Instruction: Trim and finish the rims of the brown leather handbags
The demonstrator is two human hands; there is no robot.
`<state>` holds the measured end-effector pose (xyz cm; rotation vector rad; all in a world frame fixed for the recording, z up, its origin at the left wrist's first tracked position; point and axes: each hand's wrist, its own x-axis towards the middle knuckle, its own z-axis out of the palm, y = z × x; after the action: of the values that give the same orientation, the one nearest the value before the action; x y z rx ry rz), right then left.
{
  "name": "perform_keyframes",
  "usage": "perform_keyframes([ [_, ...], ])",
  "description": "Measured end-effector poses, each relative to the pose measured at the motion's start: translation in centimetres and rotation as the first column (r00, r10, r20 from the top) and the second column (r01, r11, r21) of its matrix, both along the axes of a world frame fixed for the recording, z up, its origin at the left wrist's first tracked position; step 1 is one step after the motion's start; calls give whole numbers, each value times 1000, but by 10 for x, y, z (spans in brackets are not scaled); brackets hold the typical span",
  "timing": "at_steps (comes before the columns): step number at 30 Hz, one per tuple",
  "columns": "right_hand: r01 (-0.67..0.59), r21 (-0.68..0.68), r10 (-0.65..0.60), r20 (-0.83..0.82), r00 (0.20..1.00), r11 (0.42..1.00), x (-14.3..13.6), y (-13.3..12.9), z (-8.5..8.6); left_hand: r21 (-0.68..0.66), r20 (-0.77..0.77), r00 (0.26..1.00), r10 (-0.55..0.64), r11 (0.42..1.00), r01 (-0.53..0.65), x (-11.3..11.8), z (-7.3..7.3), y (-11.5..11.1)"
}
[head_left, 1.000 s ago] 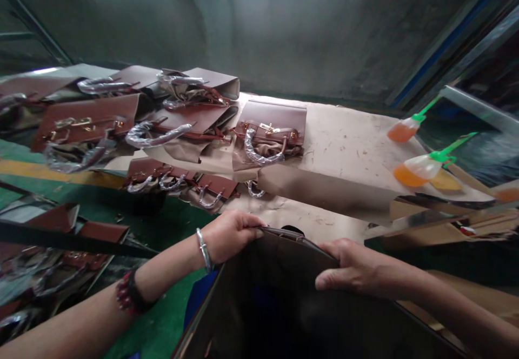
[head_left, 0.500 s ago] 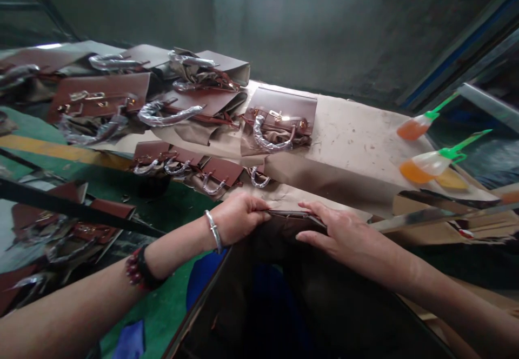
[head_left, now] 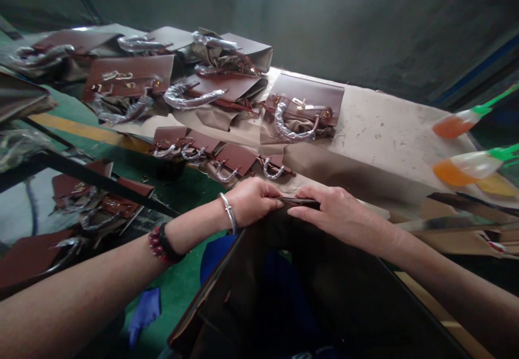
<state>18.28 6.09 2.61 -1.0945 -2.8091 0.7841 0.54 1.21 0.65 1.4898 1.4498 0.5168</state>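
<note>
Low in the picture, a dark brown handbag piece (head_left: 227, 307) with a reddish-brown edge lies spread toward me. My left hand (head_left: 257, 202), with a silver bangle and beads on the wrist, pinches the piece's far edge between thumb and fingers. Just to the right, my right hand (head_left: 338, 215) grips the same edge, thumb below and fingers on top. A short stretch of thin, layered edge shows between the two hands. Beyond them, a brown handbag (head_left: 304, 107) with gold hardware and a plastic-wrapped handle lies on the paper-covered table (head_left: 368, 126).
Several more brown handbags (head_left: 130, 80) fill the table's left part, and smaller ones (head_left: 239, 159) line a lower ledge. Two squeeze bottles with orange liquid (head_left: 456, 124) lie at the right. More bags (head_left: 117, 199) sit on a rack at left. A blue cloth (head_left: 146, 310) is on the green floor.
My right hand has slid along the edge closer to my left hand, and its thumb and fingers have drawn nearer together. The view has turned left, shifting the scene rightward.
</note>
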Motion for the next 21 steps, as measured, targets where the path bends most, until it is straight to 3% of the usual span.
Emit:
perform_keyframes([
  [4, 10, 38, -6, -94, 996, 999, -1, -1, -2, 25, -7, 1000, 11, 1000, -10, -2, -1, 0],
  [7, -48, 149, 72, -158, 985, 988, 1, -1, -3, 33, -13, 1000, 10, 999, -9, -3, -3, 1],
  [12, -180, 347, 224, -91, 970, 920, 6, -1, -7, 51, -48, 999, 19, 999, -16, -3, -3, 3],
  [21, -176, 441, 206, -19, 978, 880, 3, -1, -9, 63, -39, 999, 17, 998, -15, -1, -5, 5],
])
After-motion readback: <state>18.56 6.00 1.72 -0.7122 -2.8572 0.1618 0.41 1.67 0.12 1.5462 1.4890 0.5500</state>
